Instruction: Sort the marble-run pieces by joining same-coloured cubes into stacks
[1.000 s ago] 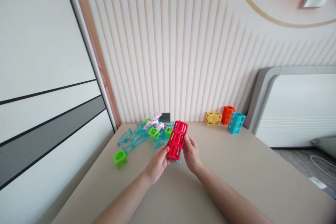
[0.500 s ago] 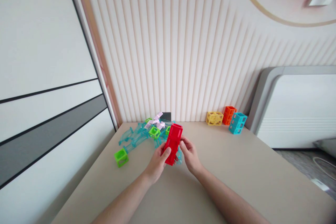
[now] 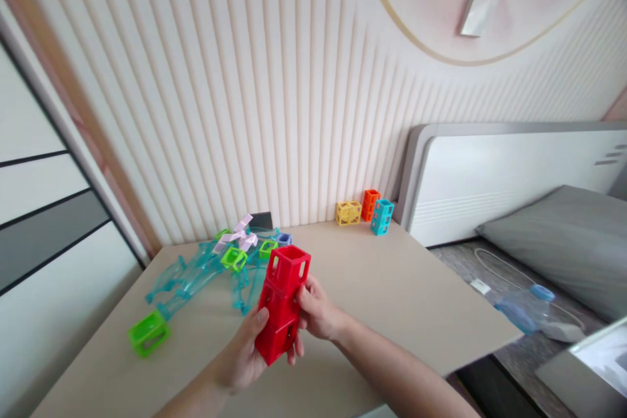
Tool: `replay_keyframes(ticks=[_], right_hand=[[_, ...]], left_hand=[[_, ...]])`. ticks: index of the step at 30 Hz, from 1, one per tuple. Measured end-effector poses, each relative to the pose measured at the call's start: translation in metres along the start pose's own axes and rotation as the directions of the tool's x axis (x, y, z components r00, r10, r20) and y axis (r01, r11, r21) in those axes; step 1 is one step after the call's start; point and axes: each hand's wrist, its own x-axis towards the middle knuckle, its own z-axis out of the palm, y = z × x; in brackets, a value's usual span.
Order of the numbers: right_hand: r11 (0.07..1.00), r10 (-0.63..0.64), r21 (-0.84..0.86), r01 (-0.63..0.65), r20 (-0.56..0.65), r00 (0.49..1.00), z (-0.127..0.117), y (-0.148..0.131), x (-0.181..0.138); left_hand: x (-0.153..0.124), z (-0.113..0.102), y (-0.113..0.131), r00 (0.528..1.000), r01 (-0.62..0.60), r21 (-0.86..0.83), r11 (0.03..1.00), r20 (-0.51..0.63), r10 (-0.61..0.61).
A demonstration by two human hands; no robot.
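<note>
A red tower of stacked open-frame cube blocks is held up over the table, tilted, its open top facing up. My left hand is wrapped round its lower part, thumb on the near face. My right hand grips its right side, thumb against the edge and some fingers hidden behind. Beyond the tower lies a pile of clear teal track pieces with green cube blocks and a pale pink pinwheel-like piece.
A single green cube lies at the left on the table. By the wall stand yellow, orange and blue block stacks. Right of the table is a bed with a grey pillow and a plastic bottle.
My view has swung to the right, showing more of the bed. The red tower has come closer and turned, showing its top opening and two sides. My right hand now presses against it.
</note>
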Motion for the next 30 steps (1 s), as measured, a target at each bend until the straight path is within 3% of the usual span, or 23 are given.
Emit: replay_keyframes(ticks=[5,13,16,18,20,22,24,25,27,30], right_hand=[[0.999,-0.010,0.044,0.014,-0.090,0.996,-0.006,-0.027,-0.017],[0.999,-0.039,-0.027,0.036,-0.123,0.992,-0.021,-0.063,-0.041],[0.995,-0.060,-0.092,0.050,-0.116,0.991,-0.029,-0.078,-0.049],[0.980,-0.095,-0.186,0.065,-0.154,0.983,-0.036,-0.087,-0.054],[0.934,-0.218,-0.336,0.118,-0.278,0.935,-0.042,-0.092,-0.061],[0.841,-0.412,-0.518,0.157,-0.423,0.807,-0.048,-0.090,-0.070],[0.737,-0.551,-0.664,0.124,-0.485,0.678,-0.053,-0.084,-0.080],[0.699,-0.583,-0.709,0.094,-0.489,0.649,-0.054,-0.082,-0.085],[0.668,-0.578,-0.744,0.025,-0.497,0.648,-0.058,-0.079,-0.092],[0.686,-0.549,-0.724,-0.072,-0.580,0.602,-0.065,-0.087,-0.099]], left_hand=[[0.022,0.019,-0.011,0.998,-0.006,0.025,1.000,0.060,0.004],[0.053,0.025,-0.027,0.985,0.057,0.139,0.989,0.153,-0.078],[0.063,0.032,-0.031,0.988,0.074,0.128,0.989,0.126,-0.091],[0.073,0.039,-0.033,0.995,0.077,0.128,0.989,0.045,-0.083],[0.088,0.047,-0.034,0.998,0.031,0.186,0.982,-0.064,-0.019],[0.106,0.053,-0.036,0.978,-0.052,0.319,0.946,-0.177,0.114],[0.126,0.059,-0.043,0.932,-0.100,0.480,0.871,-0.261,0.251],[0.136,0.061,-0.047,0.914,-0.102,0.547,0.831,-0.279,0.296],[0.150,0.064,-0.057,0.901,-0.107,0.631,0.768,-0.265,0.343],[0.161,0.067,-0.067,0.954,-0.114,0.713,0.692,-0.116,0.277]])
